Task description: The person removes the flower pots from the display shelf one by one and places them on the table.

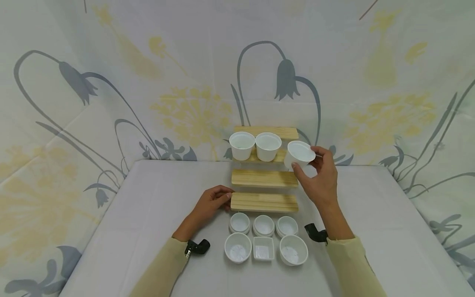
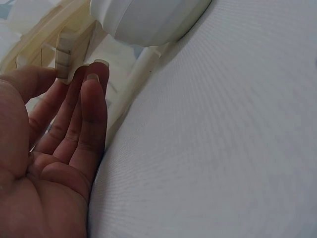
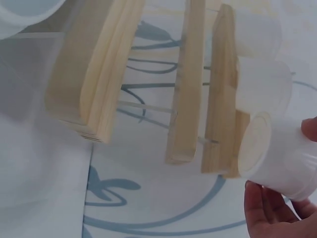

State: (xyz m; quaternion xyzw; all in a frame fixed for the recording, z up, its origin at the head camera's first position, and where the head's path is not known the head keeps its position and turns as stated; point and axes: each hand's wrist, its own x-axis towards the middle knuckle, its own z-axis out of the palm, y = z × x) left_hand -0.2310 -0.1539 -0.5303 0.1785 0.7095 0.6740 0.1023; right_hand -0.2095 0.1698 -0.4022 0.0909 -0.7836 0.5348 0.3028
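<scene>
A tiered wooden rack [image 1: 264, 202] stands in the middle of the table. My left hand [image 1: 213, 202] is at the left end of its lowest step; in the left wrist view, thumb and fingers pinch the wooden end [image 2: 63, 57]. On the upper step sit two white cups, the left cup [image 1: 243, 146] and the middle cup [image 1: 268, 147], side by side. With thumb and fingers, my right hand [image 1: 320, 181] holds a third white cup [image 1: 299, 153] by its sides, tilted, at that step's right end. The right wrist view shows this cup's base [image 3: 255, 144] close to the wood.
In front of the rack stand small round white cups [image 1: 264, 225] in a row. Nearer me are two larger white bowls, one left [image 1: 238, 248] and one right [image 1: 293, 250], with a square white dish [image 1: 264, 248] between. Behind hangs a flower-patterned cloth [image 1: 200, 115].
</scene>
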